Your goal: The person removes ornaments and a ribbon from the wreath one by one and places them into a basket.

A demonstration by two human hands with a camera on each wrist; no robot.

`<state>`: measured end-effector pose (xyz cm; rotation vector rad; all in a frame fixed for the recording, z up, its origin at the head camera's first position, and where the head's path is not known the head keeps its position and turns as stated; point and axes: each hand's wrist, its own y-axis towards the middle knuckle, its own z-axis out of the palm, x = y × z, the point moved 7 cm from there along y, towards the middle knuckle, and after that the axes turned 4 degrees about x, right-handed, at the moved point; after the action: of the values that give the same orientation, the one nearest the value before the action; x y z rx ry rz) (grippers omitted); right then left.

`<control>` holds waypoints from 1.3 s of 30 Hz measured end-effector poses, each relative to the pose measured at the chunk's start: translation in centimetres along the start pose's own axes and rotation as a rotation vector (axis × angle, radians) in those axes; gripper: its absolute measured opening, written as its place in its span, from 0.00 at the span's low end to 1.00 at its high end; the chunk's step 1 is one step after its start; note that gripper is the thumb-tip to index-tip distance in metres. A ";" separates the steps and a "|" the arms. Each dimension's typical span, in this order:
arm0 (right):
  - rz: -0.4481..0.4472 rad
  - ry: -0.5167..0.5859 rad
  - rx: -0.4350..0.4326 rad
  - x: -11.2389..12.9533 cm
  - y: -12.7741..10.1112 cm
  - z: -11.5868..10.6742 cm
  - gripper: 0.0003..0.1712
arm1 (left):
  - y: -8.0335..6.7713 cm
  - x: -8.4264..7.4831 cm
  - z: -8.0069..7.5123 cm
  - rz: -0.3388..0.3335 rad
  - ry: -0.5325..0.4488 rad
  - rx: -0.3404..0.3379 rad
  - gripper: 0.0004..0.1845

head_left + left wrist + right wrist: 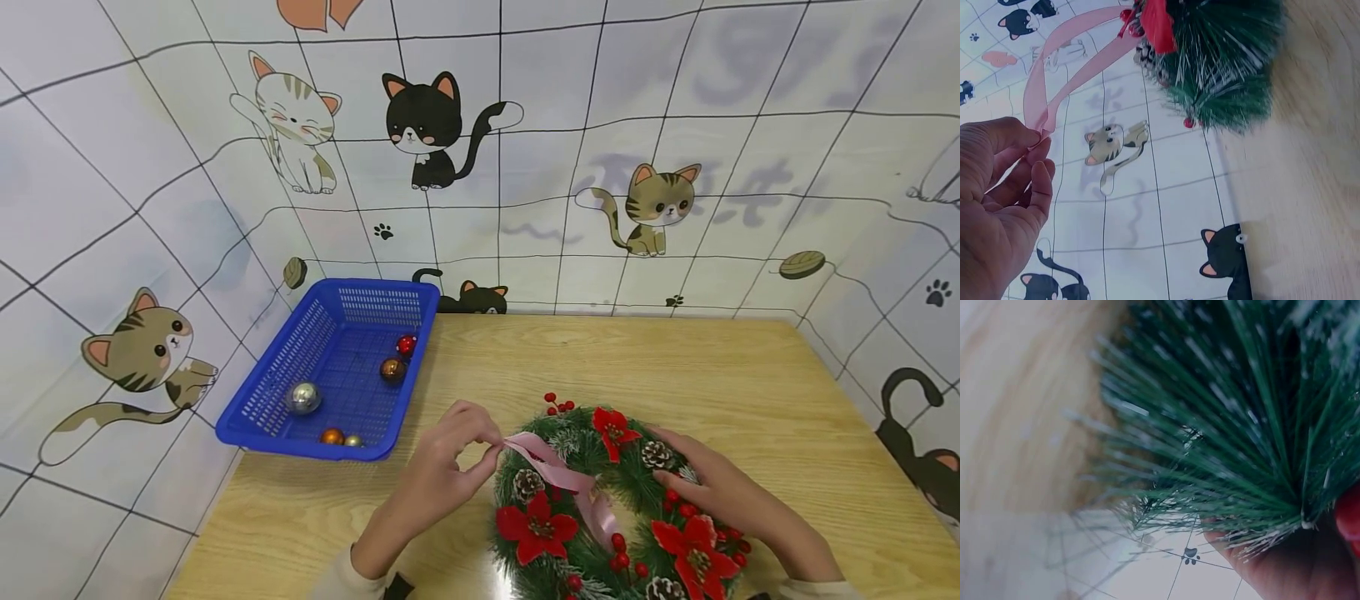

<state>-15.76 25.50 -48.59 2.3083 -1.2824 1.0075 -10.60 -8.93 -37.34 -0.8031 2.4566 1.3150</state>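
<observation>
A green pine wreath (pixel 637 475) with red flowers, berries and pine cones lies on the wooden table (pixel 675 367) near its front edge. A pink ribbon (pixel 558 479) runs across the wreath's left side. My left hand (pixel 450 467) pinches the ribbon's end (pixel 1040 128) between thumb and fingertips, just left of the wreath. My right hand (pixel 720 492) rests on the wreath's right side, fingers spread over the needles (pixel 1229 444). In the right wrist view only a bit of that hand (pixel 1297 569) shows under the green needles.
A blue plastic basket (pixel 300 350) stands at the table's back left, holding a silver ball (pixel 303 397), a brown ball (pixel 392 370), a red ball (pixel 406 344) and more small ones. Cat-patterned walls (pixel 525 167) enclose the table on three sides.
</observation>
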 end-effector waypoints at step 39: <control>-0.015 -0.016 -0.026 -0.1 0.1 0.1 0.38 | -3.7 3.4 -12.2 -0.138 0.180 -0.257 0.15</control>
<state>-15.83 25.46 -48.68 2.3074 -1.2743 0.9639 -10.71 -21.78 -34.55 -1.1781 2.3393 1.5880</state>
